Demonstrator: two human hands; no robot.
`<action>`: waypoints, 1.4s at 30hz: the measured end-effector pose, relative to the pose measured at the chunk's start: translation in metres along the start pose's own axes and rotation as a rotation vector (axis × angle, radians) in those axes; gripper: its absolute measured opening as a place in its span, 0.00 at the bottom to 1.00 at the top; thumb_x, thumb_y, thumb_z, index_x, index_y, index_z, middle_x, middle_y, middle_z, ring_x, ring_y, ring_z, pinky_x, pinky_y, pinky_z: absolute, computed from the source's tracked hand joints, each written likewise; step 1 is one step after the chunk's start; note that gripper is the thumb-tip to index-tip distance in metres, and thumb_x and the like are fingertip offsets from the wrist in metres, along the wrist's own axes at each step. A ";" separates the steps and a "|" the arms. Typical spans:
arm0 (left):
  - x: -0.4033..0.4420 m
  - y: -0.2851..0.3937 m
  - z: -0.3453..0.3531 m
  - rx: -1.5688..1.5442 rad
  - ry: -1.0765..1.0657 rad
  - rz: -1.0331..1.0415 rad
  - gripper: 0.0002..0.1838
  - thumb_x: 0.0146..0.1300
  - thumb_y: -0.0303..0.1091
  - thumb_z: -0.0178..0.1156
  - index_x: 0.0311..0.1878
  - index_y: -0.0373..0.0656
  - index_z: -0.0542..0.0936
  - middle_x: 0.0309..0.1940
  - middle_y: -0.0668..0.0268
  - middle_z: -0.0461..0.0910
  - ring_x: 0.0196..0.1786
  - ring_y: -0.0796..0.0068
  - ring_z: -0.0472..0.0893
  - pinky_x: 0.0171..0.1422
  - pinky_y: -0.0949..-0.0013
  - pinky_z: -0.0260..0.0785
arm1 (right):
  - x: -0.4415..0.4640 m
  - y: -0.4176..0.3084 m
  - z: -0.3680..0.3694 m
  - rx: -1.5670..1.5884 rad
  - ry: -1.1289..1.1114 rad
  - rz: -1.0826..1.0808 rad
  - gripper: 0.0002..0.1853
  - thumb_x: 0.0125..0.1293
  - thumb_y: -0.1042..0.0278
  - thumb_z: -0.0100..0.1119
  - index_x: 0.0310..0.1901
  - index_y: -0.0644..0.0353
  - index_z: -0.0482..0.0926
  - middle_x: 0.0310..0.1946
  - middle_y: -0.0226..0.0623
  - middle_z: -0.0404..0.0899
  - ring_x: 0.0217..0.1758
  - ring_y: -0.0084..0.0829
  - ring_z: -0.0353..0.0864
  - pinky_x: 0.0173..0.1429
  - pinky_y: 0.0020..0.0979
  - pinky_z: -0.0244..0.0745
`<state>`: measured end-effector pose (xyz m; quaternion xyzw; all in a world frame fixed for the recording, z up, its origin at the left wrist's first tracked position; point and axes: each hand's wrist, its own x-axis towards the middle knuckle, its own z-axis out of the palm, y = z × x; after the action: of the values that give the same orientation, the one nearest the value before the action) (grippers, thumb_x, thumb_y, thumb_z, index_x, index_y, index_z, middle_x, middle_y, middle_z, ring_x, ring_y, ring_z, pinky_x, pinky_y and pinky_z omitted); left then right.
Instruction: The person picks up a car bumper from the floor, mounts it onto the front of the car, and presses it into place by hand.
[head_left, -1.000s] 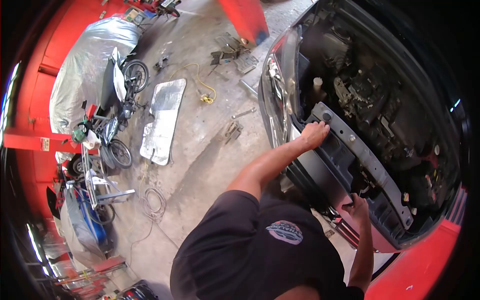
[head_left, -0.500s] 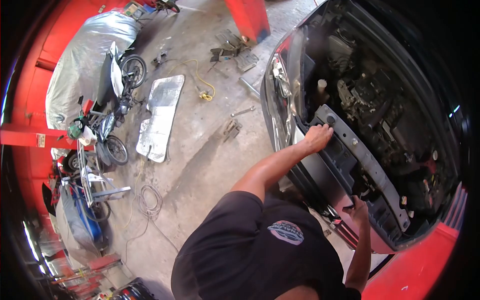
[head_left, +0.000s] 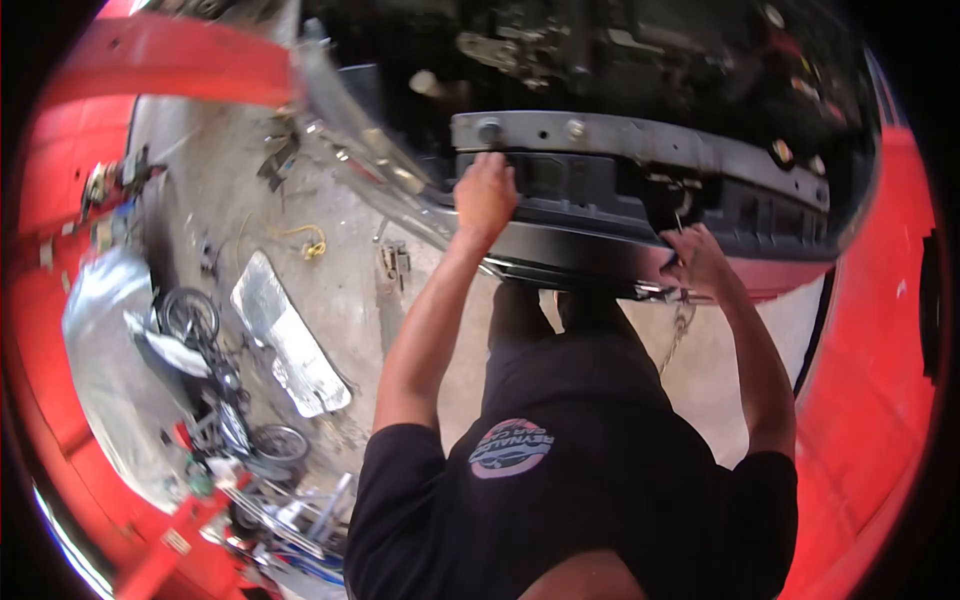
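As grey crossbar (head_left: 612,137) lies at left fingers (head_left: 494,170), panel edge (head_left: 600,240) by right fingers (head_left: 688,240)

I read "REYNALD…" and "CAR CA…" on black shirt (head_left: 600,400) logo (head_left: 512,448), endings unclear. Red beam label (head_left: 176,541) illegible.

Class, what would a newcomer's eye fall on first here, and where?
The car's open engine bay fills the top, the left hand and right hand at its front edge. Next come the silvery sheet on the floor at left and the bright red surface at right.
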<state>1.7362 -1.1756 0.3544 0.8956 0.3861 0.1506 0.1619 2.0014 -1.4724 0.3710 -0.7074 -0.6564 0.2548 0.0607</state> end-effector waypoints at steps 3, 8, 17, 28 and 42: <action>0.002 0.008 -0.007 0.003 -0.003 -0.014 0.09 0.67 0.36 0.61 0.37 0.43 0.74 0.38 0.57 0.79 0.40 0.49 0.82 0.41 0.50 0.75 | 0.000 -0.003 -0.001 0.027 0.056 -0.019 0.34 0.46 0.59 0.76 0.57 0.61 0.77 0.40 0.38 0.81 0.50 0.39 0.79 0.64 0.42 0.66; 0.005 0.007 -0.002 -0.091 -0.027 -0.052 0.08 0.68 0.35 0.62 0.35 0.43 0.76 0.35 0.58 0.78 0.38 0.49 0.81 0.38 0.52 0.72 | 0.002 -0.016 -0.010 0.083 -0.006 0.114 0.36 0.41 0.70 0.78 0.57 0.60 0.77 0.42 0.39 0.80 0.51 0.43 0.78 0.72 0.50 0.63; 0.020 -0.006 -0.014 -0.164 -0.212 -0.049 0.06 0.65 0.30 0.67 0.38 0.42 0.78 0.33 0.59 0.76 0.34 0.53 0.80 0.34 0.57 0.71 | 0.017 -0.024 -0.024 0.123 -0.058 0.229 0.31 0.44 0.72 0.75 0.55 0.60 0.78 0.43 0.39 0.80 0.52 0.43 0.78 0.75 0.52 0.61; 0.044 -0.080 -0.085 -0.113 -0.118 0.082 0.15 0.60 0.22 0.69 0.50 0.36 0.79 0.54 0.50 0.77 0.57 0.51 0.79 0.65 0.44 0.71 | 0.028 -0.029 -0.027 0.115 -0.194 0.332 0.30 0.40 0.78 0.65 0.52 0.65 0.78 0.42 0.43 0.78 0.52 0.47 0.77 0.76 0.58 0.59; 0.095 -0.167 -0.072 0.182 0.125 -0.321 0.32 0.78 0.45 0.47 0.79 0.39 0.59 0.81 0.51 0.53 0.83 0.53 0.50 0.84 0.50 0.43 | 0.032 -0.026 -0.028 0.043 -0.368 0.340 0.29 0.39 0.81 0.63 0.51 0.63 0.74 0.47 0.43 0.78 0.53 0.49 0.76 0.70 0.61 0.63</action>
<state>1.6628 -0.9845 0.3649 0.8224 0.5452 0.1424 0.0779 1.9906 -1.4310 0.3967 -0.7477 -0.5226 0.4000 -0.0884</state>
